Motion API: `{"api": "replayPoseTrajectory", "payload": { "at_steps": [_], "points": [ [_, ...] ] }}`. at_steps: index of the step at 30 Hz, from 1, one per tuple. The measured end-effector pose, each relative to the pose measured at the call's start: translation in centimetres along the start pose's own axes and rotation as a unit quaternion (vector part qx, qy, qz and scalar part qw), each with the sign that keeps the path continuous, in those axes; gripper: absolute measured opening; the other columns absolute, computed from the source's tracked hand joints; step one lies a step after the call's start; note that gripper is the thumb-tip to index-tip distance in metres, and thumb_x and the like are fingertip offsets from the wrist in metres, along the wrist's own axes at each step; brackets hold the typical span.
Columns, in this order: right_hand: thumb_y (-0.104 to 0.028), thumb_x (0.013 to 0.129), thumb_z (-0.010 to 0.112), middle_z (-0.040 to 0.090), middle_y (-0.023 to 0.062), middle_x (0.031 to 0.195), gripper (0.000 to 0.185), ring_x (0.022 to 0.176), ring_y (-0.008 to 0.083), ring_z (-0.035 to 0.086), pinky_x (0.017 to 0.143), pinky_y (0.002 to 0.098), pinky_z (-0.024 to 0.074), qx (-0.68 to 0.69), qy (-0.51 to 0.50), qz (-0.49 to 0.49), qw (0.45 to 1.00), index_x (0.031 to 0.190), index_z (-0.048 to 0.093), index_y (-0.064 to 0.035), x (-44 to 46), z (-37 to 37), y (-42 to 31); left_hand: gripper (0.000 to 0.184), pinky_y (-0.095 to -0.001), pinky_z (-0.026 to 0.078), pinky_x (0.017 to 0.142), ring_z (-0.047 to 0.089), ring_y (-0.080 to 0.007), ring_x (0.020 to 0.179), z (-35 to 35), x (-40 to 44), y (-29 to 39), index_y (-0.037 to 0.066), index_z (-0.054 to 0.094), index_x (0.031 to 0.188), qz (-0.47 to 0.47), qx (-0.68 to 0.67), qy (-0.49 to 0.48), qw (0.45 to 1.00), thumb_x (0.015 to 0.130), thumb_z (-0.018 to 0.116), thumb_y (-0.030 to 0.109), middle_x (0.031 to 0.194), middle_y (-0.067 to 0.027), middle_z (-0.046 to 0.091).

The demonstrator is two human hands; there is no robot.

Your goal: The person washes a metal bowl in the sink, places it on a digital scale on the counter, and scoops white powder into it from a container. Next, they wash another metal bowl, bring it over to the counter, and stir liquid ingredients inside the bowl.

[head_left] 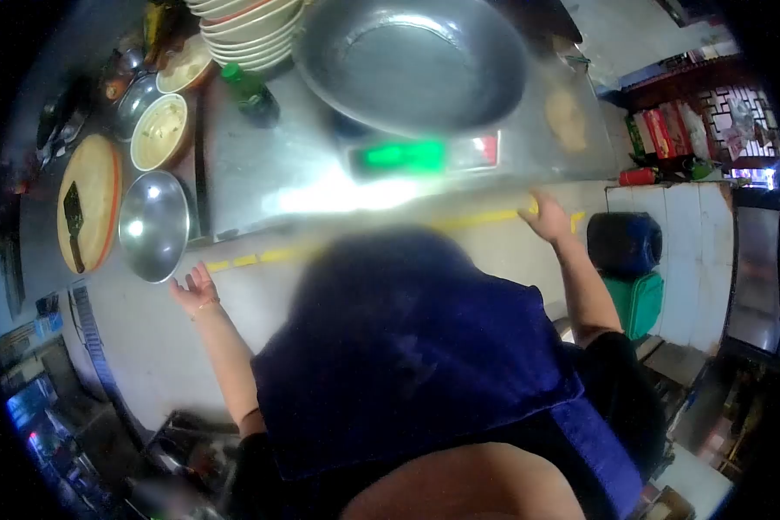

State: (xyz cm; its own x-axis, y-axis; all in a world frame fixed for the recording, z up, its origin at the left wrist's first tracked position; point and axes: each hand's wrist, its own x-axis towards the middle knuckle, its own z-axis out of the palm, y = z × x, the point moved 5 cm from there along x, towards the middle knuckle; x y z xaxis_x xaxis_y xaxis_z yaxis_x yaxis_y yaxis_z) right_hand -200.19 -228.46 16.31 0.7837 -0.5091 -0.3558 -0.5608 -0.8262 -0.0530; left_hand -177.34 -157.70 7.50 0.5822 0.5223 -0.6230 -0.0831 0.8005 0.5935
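Observation:
My left hand [196,290] has its fingers apart and holds nothing I can see. It is just below the lower rim of a shiny metal bowl [154,227]; whether the fingertips touch that rim I cannot tell. On the other side, my right hand [546,218] is at the front edge of the steel counter [260,165], thumb spread from the fingers, with nothing visible in it. A wide metal basin [407,61] sits on the counter ahead, above a glowing green display [403,156] that looks like part of a scale.
Stacked bowls [247,35] and a green bottle [251,95] stand left of the basin. Further left are a tub of pale food [159,132] and a round cutting board [102,204] bearing a dark-bladed knife [74,221]. At right are a dark container [624,243] and a green bin [634,303].

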Motion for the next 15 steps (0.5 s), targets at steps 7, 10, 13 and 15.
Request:
{"api": "replayPoseTrajectory", "payload": {
  "at_steps": [7, 10, 13, 15],
  "points": [
    [-0.028, 0.071, 0.075, 0.048, 0.0265, 0.131, 0.089, 0.115, 0.0307, 0.054, 0.097, 0.0377, 0.0435, 0.310, 0.090, -0.119, 0.939, 0.138, 0.028, 0.0081, 9.1, 0.0, -3.5, 0.024, -0.0404, 0.054, 0.083, 0.061, -0.0227, 0.094, -5.9, -1.5, -7.7, 0.009, 0.052, 0.109, -0.126, 0.097, -0.033, 0.987, 0.090, 0.055, 0.024, 0.102, -0.0065, 0.061],
    [-0.016, 0.066, 0.078, 0.055, 0.0199, 0.124, 0.093, 0.109, 0.0232, 0.057, 0.094, 0.0350, 0.0456, 0.462, -0.013, -0.149, 0.874, 0.140, 0.026, 0.0066, 10.9, 1.6, -5.3, 0.021, -0.0264, 0.052, 0.072, 0.059, -0.0155, 0.075, -10.9, -3.8, -10.4, 0.007, 0.057, 0.092, -0.117, 0.241, -0.116, 0.956, 0.093, 0.052, 0.028, 0.081, -0.0019, 0.059],
    [-0.005, 0.066, 0.074, 0.060, 0.0134, 0.113, 0.083, 0.101, 0.0195, 0.060, 0.091, 0.0319, 0.0470, 0.504, 0.018, -0.208, 0.838, 0.137, 0.031, 0.0032, 12.1, 3.0, -6.3, 0.044, -0.0372, 0.042, 0.095, 0.046, -0.0200, 0.119, -18.1, -7.8, -11.7, 0.007, 0.045, 0.131, -0.127, 0.335, 0.004, 0.933, 0.095, 0.046, 0.033, 0.133, -0.0050, 0.047],
    [-0.005, 0.066, 0.073, 0.061, 0.0127, 0.111, 0.081, 0.100, 0.0188, 0.060, 0.090, 0.0314, 0.0472, 0.529, 0.046, -0.192, 0.825, 0.136, 0.032, 0.0028, 10.6, 1.6, -6.9, 0.045, -0.0371, 0.042, 0.096, 0.048, -0.0229, 0.118, -24.3, -7.7, -10.6, 0.007, 0.048, 0.128, -0.094, 0.549, -0.018, 0.830, 0.093, 0.048, 0.036, 0.130, -0.0072, 0.050]
  ]
}}
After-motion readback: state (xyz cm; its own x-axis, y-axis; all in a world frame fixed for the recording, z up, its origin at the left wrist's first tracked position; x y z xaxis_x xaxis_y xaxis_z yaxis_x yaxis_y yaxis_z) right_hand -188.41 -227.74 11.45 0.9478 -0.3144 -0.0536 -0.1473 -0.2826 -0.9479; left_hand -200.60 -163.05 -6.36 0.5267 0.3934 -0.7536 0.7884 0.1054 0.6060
